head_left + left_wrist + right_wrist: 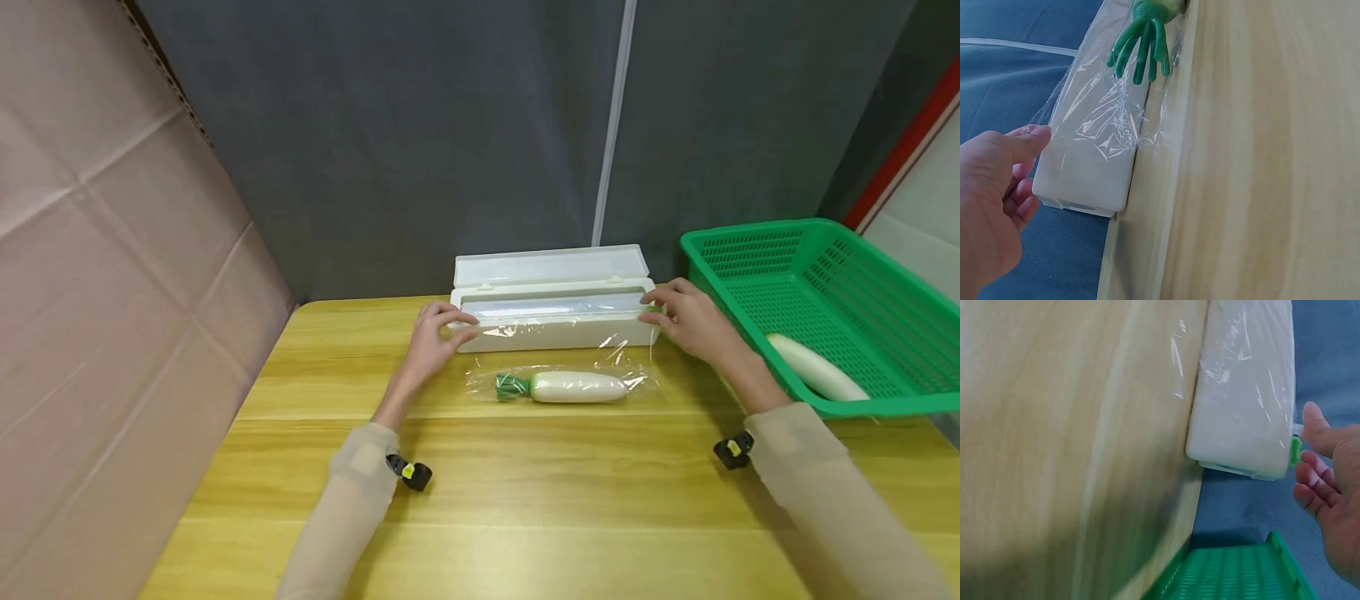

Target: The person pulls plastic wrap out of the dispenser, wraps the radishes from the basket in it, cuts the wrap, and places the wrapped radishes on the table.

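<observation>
Pinching clear plastic film (501, 331) with left hand (433, 335); hold taut; cannot tell grip of right hand (693, 325) at small green tab (1295, 450), three o'clock.

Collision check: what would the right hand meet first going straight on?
Probably the green tab at the near end of the white box; the remaining gap, if any, is unclear.

A makeshift tabletop booth, by the look of its wooden table (525, 483), dark cloth backdrop (390, 150) and creased pinkish sheet (97, 317).

Dark cloth (375, 150) behind wooden table (555, 492)
</observation>
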`<state>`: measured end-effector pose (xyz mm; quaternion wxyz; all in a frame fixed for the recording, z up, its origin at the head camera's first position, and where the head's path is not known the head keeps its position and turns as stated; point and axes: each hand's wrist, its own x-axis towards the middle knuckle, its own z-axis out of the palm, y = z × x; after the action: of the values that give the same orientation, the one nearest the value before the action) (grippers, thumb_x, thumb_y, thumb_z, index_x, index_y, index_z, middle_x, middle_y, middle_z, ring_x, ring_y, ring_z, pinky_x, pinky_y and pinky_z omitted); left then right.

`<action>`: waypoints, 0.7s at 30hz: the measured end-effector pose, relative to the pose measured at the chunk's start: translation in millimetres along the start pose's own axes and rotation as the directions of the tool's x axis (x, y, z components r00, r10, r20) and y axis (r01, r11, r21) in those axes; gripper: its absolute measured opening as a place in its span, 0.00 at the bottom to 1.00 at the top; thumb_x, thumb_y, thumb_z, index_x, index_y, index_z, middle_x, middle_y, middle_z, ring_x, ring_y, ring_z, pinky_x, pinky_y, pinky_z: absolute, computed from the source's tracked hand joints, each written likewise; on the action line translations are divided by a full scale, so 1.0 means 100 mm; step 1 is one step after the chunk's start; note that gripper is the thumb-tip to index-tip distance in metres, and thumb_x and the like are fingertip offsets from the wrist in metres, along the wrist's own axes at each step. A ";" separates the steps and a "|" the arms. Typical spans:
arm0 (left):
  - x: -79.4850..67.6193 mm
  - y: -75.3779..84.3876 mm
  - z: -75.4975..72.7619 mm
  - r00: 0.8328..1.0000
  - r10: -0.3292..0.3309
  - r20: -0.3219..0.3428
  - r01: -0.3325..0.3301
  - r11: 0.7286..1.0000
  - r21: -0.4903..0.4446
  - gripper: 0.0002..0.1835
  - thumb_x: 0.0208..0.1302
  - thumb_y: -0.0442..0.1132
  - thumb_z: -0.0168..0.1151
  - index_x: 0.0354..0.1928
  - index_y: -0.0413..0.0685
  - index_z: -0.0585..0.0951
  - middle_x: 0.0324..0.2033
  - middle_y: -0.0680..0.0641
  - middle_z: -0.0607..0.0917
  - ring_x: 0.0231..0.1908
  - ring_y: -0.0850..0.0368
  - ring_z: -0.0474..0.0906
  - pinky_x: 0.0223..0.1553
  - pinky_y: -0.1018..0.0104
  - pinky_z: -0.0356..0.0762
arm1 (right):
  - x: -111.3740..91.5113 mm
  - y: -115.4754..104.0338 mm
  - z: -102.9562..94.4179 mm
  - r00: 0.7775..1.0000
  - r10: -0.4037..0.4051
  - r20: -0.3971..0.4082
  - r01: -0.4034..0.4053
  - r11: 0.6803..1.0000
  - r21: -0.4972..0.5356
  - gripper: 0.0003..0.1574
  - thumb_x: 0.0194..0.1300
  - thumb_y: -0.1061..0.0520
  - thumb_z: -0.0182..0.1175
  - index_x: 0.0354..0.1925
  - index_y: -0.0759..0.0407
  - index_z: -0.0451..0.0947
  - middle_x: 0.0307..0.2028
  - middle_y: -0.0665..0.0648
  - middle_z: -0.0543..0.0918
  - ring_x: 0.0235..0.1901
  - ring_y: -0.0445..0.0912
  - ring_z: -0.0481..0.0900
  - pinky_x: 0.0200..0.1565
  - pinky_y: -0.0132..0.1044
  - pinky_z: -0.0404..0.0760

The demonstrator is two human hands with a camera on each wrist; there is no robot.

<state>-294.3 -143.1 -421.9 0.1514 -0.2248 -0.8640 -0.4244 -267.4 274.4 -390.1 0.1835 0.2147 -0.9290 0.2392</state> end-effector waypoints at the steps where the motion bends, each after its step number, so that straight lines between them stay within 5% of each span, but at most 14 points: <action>1: -0.01 0.00 0.00 1.000 0.000 -0.002 0.000 1.000 -0.008 0.09 0.59 0.35 0.75 0.42 0.46 0.89 0.46 0.45 0.81 0.52 0.47 0.70 0.55 0.51 0.66 | 0.00 0.00 0.02 1.000 -0.006 0.004 0.006 1.000 0.001 0.13 0.64 0.62 0.70 0.46 0.67 0.83 0.42 0.67 0.76 0.35 0.56 0.76 0.37 0.52 0.76; 21: -0.11 0.05 -0.05 0.998 -0.003 0.065 0.014 0.984 -0.179 0.06 0.59 0.27 0.71 0.36 0.44 0.89 0.37 0.49 0.86 0.43 0.53 0.78 0.52 0.48 0.76 | -0.04 0.03 0.12 0.996 -0.043 -0.076 0.042 0.999 -0.017 0.07 0.58 0.68 0.72 0.37 0.65 0.84 0.40 0.65 0.75 0.30 0.53 0.75 0.35 0.49 0.75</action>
<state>-281.7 -147.4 -420.3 0.1009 -0.2474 -0.8277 -0.4935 -268.7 271.3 -402.7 0.2257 0.2239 -0.9182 0.2363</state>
